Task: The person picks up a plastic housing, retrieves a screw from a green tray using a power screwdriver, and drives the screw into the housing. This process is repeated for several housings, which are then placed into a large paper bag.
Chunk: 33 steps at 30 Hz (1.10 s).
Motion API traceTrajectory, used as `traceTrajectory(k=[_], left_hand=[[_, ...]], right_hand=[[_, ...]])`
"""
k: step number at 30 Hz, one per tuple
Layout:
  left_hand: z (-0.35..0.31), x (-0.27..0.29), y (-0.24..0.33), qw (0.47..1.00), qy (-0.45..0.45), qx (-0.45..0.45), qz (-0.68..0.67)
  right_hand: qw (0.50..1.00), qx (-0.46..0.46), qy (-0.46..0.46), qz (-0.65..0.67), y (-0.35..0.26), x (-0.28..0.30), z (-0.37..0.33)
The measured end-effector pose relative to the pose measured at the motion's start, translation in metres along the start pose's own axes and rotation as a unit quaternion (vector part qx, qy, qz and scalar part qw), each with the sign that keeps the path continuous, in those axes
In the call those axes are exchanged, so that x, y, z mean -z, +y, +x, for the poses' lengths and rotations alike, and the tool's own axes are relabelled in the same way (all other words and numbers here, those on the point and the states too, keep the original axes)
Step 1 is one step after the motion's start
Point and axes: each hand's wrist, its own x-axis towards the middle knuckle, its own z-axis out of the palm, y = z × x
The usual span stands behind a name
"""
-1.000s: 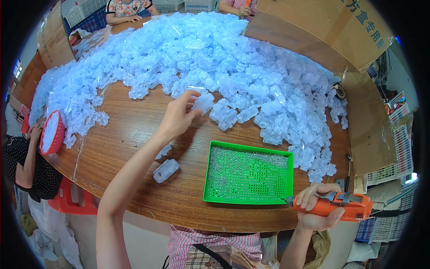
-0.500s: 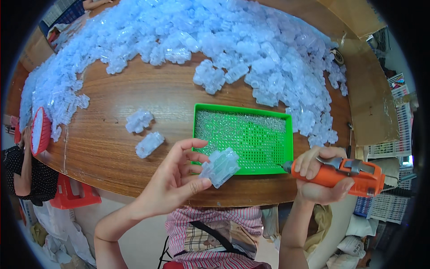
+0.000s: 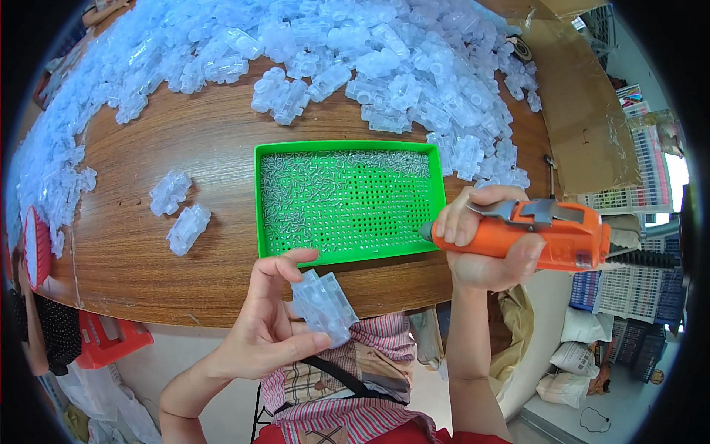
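Between the thumb and fingers of my left hand is a clear plastic casing, held tilted just off the table's front edge. My right hand wraps round an orange electric screwdriver, its dark tip pointing left at the right rim of a green perforated tray. Small silvery screws lie in that tray, thickest along its left side and back. To the left, two more clear casings rest on the wood, one close in front of the other.
A large heap of clear plastic casings covers the back of the wooden table. Cardboard walls the right side. At far left are a red basket, another person's arm and a red stool.
My view has shifted, so the table sits further left and higher. The casing in my left hand has turned and come nearer my body. My right hand still grips the screwdriver near the tray.
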Motion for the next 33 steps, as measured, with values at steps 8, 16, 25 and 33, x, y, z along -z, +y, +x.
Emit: traceTrajectory(k=[8, 16, 25, 33], left_hand=[[0.019, -0.01, -0.006, 0.826, 0.017, -0.182, 0.533], [0.038, -0.018, -0.038, 0.763, 0.108, -0.281, 0.572], [0.051, -0.02, -0.044, 0.695, 0.138, -0.253, 0.659], [0.051, -0.018, -0.046, 0.722, 0.11, -0.227, 0.644]], right_hand=[[0.999, -0.015, -0.04, 0.028, 0.025, 0.007, -0.003], [1.0, -0.008, -0.028, 0.006, 0.031, 0.006, -0.004], [0.999, -0.007, -0.035, 0.003, 0.03, 0.004, -0.005], [0.987, 0.057, -0.117, 0.098, -0.027, -0.006, -0.007]])
